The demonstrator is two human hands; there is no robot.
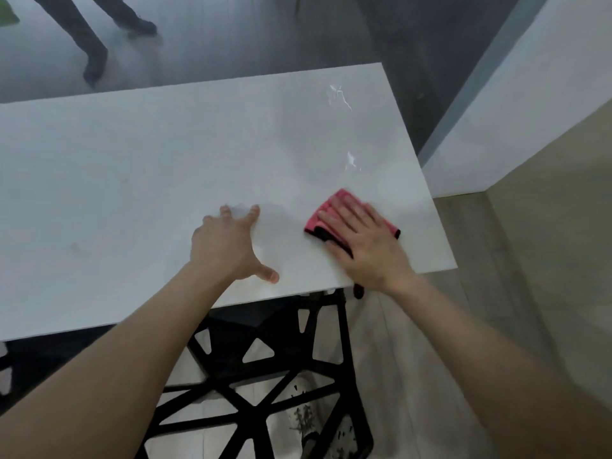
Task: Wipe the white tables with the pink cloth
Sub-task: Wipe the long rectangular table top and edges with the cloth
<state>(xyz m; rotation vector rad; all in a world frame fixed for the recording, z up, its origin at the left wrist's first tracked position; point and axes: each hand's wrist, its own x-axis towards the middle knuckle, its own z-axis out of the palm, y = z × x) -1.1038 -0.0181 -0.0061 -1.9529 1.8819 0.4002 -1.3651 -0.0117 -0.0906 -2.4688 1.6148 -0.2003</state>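
Pressed folded pink cloth with black trim (323, 215) flat under right grip (364, 241), fingers straight not curled, near the right-hand near corner of smooth white rectangular counter (132, 177); planted left grip (227, 246) spread-fingered nearby, holding nothing, likely for bracing

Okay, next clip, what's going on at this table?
A person is wiping a white table with a pink cloth. The right hand presses flat on the cloth near the table's right end. The left hand rests spread on the bare top beside it. Shiny streaks show farther back.
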